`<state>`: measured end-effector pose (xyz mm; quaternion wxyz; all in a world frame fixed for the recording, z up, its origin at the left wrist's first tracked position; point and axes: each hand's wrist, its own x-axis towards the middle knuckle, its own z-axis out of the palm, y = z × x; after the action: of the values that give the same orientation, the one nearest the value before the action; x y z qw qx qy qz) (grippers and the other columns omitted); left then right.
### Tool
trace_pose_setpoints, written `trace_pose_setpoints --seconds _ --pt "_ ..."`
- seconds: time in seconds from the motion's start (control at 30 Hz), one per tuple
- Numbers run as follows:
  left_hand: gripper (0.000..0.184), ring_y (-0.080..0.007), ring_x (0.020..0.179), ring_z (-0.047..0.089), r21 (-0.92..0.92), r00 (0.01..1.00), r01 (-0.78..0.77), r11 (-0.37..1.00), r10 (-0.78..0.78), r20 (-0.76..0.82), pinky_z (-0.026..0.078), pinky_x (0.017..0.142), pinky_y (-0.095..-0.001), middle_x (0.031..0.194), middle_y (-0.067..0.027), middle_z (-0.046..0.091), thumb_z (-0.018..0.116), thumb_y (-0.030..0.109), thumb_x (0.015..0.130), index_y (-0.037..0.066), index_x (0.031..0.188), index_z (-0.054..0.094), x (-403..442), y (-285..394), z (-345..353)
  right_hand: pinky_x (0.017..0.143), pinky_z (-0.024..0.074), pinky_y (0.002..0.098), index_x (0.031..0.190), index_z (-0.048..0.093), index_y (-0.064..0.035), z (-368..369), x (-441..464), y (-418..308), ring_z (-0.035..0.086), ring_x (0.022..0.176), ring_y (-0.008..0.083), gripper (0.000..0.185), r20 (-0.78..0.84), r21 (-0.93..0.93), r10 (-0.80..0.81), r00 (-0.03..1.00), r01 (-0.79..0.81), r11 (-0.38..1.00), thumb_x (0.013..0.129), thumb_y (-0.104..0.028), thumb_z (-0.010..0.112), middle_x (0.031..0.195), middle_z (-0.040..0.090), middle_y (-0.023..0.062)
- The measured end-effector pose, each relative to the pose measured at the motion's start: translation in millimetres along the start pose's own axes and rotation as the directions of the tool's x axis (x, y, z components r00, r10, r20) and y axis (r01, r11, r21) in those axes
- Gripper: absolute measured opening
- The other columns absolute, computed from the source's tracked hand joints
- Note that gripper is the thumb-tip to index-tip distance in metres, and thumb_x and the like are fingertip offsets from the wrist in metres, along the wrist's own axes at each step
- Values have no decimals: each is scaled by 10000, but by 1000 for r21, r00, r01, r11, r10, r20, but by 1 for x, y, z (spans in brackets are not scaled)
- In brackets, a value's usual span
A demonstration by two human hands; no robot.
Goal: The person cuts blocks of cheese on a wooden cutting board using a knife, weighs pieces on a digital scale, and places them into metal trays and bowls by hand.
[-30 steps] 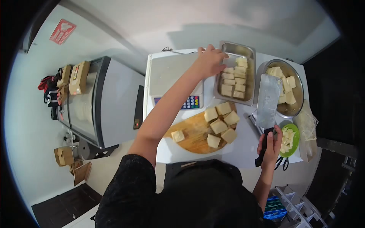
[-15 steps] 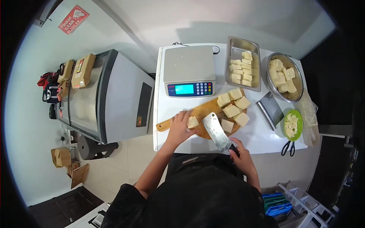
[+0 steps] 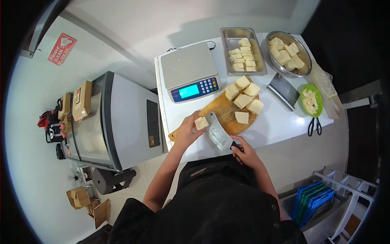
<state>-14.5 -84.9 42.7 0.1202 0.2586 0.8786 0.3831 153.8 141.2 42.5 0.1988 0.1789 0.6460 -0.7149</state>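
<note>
My left hand (image 3: 187,132) curls around a pale cream block (image 3: 201,123) near the handle end of the wooden cutting board (image 3: 213,106), fingers behind it and thumb at its near side. In my right hand (image 3: 245,154) is the black handle of a cleaver (image 3: 219,136). Its broad blade lies tilted over the board's front edge, the tip close to the block. Several similar blocks (image 3: 243,101) sit in a cluster on the board's right half, with a single block (image 3: 241,118) a little nearer to me.
Behind the board stand a digital scale (image 3: 189,65), a steel pan (image 3: 259,49) of cut pieces and a steel bowl (image 3: 309,65) of blocks. To the right are a bench scraper (image 3: 284,91), a green bowl (image 3: 319,97) with pieces and black-handled scissors (image 3: 315,127).
The view has turned and shifted. My right hand has brought the cleaver closer to the block in my left hand, which keeps its place around it.
</note>
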Motion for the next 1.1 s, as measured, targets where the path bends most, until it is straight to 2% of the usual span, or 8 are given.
trace_pose_setpoints --seconds 0.23,0.33,0.43,0.57,0.73,0.8,0.93,1.1 --pt "742 -327 1063 609 -17 968 -238 971 239 77 495 907 -402 1142 -163 618 806 224 712 99 1355 458 32 36 20 431 366 227 1401 388 -160 -7 -55 5 444 491 76 449 -125 153 -33 992 52 987 975 -112 521 702 534 24" --pt "734 -325 1044 611 -57 937 -330 942 334 99 501 882 -406 1110 -153 625 800 244 713 95 1348 464 51 59 51 428 363 224 1399 389 -153 -11 -89 7 445 485 77 441 -351 181 51 935 15 983 979 -106 513 700 539 24" --pt "728 -318 979 595 -85 978 -203 975 206 27 491 840 -405 1039 -129 631 794 269 708 83 1333 472 62 74 82 419 364 230 1401 383 -141 -14 -110 25 439 471 82 449 -438 216 34 898 68 974 976 -100 521 691 532 26" --pt "732 -318 989 555 7 942 -327 945 326 -80 439 890 -425 1045 -115 624 775 324 702 89 1329 477 65 69 106 411 362 236 1402 382 -132 -8 -133 30 433 455 85 454 -538 261 51 842 108 959 973 -92 524 678 529 27" --pt "694 -276 964 520 168 907 -347 923 376 -191 386 894 -416 1030 -67 613 774 369 694 98 1280 521 58 70 99 404 359 238 1401 383 -130 -20 -157 34 432 444 85 451 -599 269 59 799 131 954 973 -84 519 675 536 29" --pt "685 -268 959 499 256 889 -297 920 364 -277 368 883 -404 1018 -49 611 805 323 682 101 1269 530 51 76 83 403 359 237 1399 384 -126 -37 -160 28 434 445 84 450 -614 253 35 788 154 955 972 -81 518 676 538 29" --pt "433 -264 967 494 170 910 -165 971 217 -353 350 897 -400 1033 -49 604 712 201 772 90 1169 578 47 90 55 401 357 231 1394 386 -113 -83 -150 9 439 447 81 446 -643 217 -18 766 205 955 969 -76 518 679 544 31" --pt "354 -277 975 493 178 873 -151 972 215 -437 352 902 -398 1043 -61 605 662 133 793 82 1136 589 97 129 61 400 366 222 1393 377 -100 -152 -131 -17 446 452 81 439 -717 143 -131 684 329 934 975 -99 512 680 540 36"
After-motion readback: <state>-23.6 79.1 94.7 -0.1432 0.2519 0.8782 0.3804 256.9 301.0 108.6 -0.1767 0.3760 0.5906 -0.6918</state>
